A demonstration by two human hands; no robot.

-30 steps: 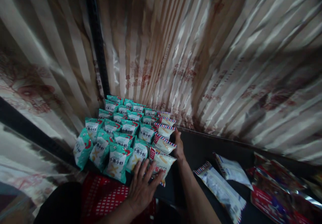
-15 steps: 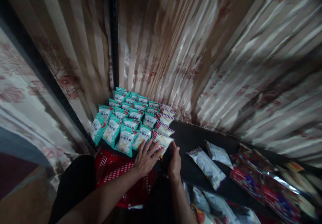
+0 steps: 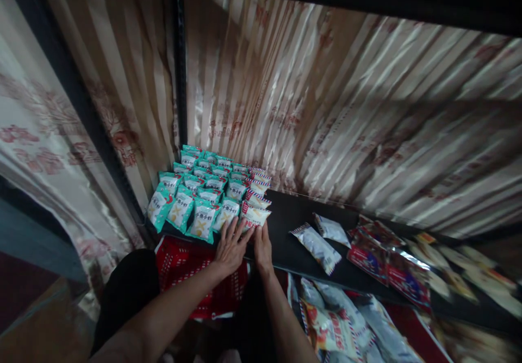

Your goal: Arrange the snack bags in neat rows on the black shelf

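Rows of teal snack packets stand on the left end of a dark shelf, with a row of red-and-blue striped packets to their right. My left hand lies with fingers spread against the front packets. Beside it, my right hand touches the front striped packet at the shelf's edge, fingers together and stretched forward.
Two silvery packets lie loose on the shelf's middle; red foil bags lie further right. A red basket sits below the shelf edge, and more packets lie lower right. Striped satin curtain backs the shelf.
My right hand drew back from the far side of the striped row to its front packet. The view pulled away and rose, showing more of the shelf and lower packets.
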